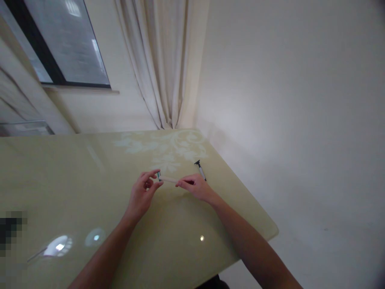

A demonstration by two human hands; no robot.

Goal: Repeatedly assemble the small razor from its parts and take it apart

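Observation:
Near the middle of the view, above the table, my left hand pinches a small green and white piece between thumb and fingertips. A thin pale handle reaches from that piece to the right and meets it. My right hand is closed on the right end of the handle. Just beyond my right hand, a razor with a black head and grey handle lies on the table; its lower end is close to the hand.
The glossy pale-green table has a right edge running diagonally beside my right forearm. Curtains and a window are behind it, with a white wall at right. A dark, pixelated object is at far left.

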